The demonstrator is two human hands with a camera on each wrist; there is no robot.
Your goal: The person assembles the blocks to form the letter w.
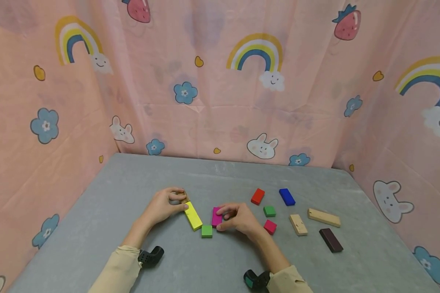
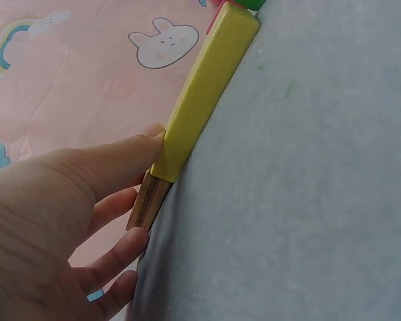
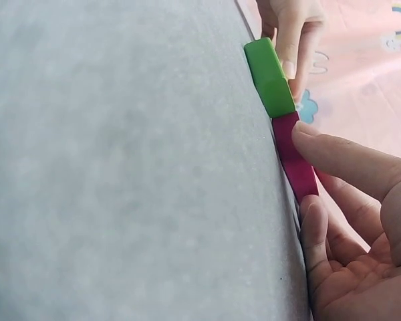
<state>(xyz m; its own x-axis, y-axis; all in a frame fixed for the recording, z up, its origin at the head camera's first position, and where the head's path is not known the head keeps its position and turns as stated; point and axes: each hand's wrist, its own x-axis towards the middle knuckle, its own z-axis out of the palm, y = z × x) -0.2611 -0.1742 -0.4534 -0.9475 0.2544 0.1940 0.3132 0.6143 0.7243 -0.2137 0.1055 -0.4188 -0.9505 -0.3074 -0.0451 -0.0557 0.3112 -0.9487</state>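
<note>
long yellow rectangular block point(image 1: 193, 216), painted wood by the look, lies flat on the grey table point(image 1: 190, 268), angled away toward the left hand point(image 1: 165, 206). brown wooden block point(image 2: 149, 202) sits against its far end. small green square block point(image 1: 207, 231) is at the yellow block's near end, seemingly touching; short magenta rectangular block point(image 1: 216, 217) is just right of and beyond the green one, corners about meeting.

handling, my guess: all light, stiff, hard to break; smooth paint may slide a little, and a knock would shift neighbours. best hold for yellow is across its narrow width, or at the far end; magenta by its two short ends or its long sides, low down.

left fingers: bent round the yellow/brown joint, thumb on yellow's far end, a fingertip at brown's outer end. how firm, can't tell. most of yellow sticks out past the thumb toward the green block.

right hand point(image 1: 238, 217): fingers pinch magenta, thumb at the end by green, a finger at the opposite end, so the block is between them. green is outside the grip, just past the thumb.
</note>
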